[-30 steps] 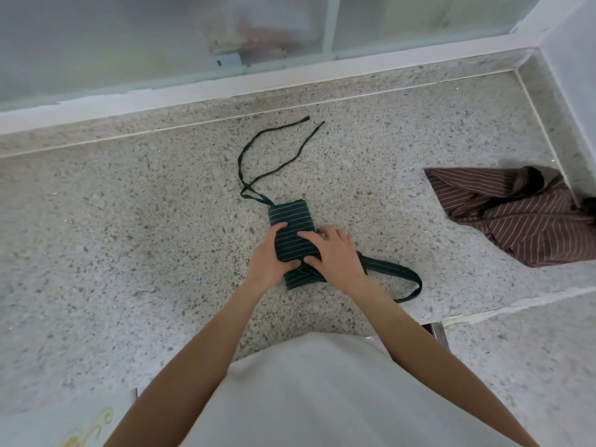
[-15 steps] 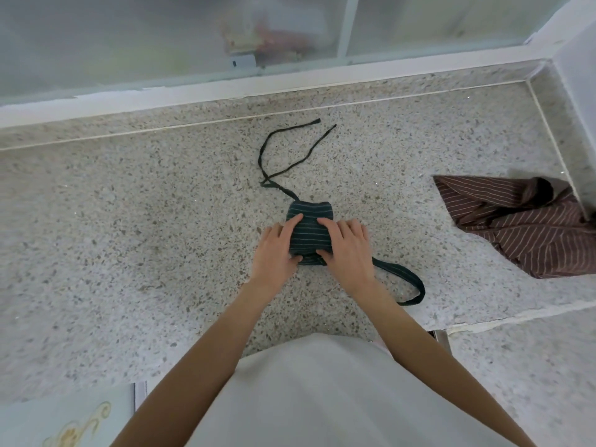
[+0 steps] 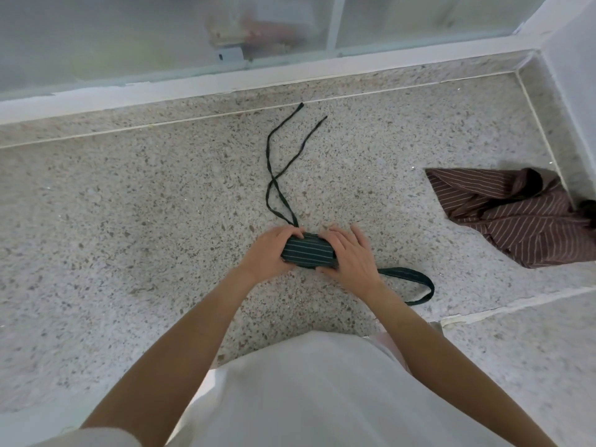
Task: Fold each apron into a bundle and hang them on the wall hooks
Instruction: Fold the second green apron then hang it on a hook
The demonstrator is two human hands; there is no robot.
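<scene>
A dark green striped apron [image 3: 309, 254] lies rolled into a small bundle on the speckled stone counter [image 3: 129, 221]. My left hand [image 3: 269, 251] grips its left end, fingers curled over the top. My right hand [image 3: 350, 254] grips the right end, thumb beneath and fingers over the roll. Two thin ties [image 3: 277, 175] trail from the bundle toward the window. A wider neck loop [image 3: 416, 285] lies to the right of my right wrist. A brown striped apron [image 3: 516, 217] sits crumpled at the right.
A frosted window [image 3: 161, 33] with a white frame runs along the back of the counter. A white wall [image 3: 574, 75] closes the right corner. The counter's front edge steps down at the lower right [image 3: 516, 308].
The bundle has been rolled tighter and shorter, and now lies crosswise. Both hands have moved from pressing on top to gripping its ends. The ties have shifted and now cross.
</scene>
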